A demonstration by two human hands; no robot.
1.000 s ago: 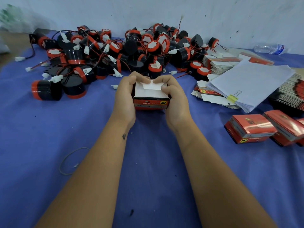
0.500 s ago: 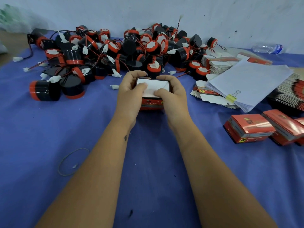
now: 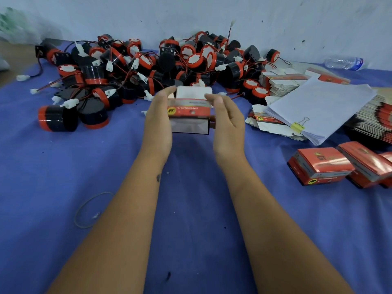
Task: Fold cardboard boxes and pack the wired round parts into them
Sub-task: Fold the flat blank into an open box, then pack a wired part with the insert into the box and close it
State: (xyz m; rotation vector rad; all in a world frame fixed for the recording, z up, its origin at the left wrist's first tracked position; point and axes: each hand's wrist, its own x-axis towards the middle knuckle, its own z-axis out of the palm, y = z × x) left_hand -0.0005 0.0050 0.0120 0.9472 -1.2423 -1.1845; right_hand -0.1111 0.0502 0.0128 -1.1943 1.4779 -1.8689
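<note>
1. I see the box (image 3: 189, 112) has come up off the blue surface (image 3: 63, 177) since a second ago; it now sits raised between both hands, its white flap standing open on top.
2. My left hand (image 3: 158, 122) grips its side, fingers curled behind.
3. My right hand (image 3: 228, 122) has let go, fingers straight, just beside it.
4. Likely next: a wired round part from the pile (image 3: 148, 66).

Scuffed pale wall (image 3: 275, 15) behind blue-covered surface (image 3: 42, 177)
</note>
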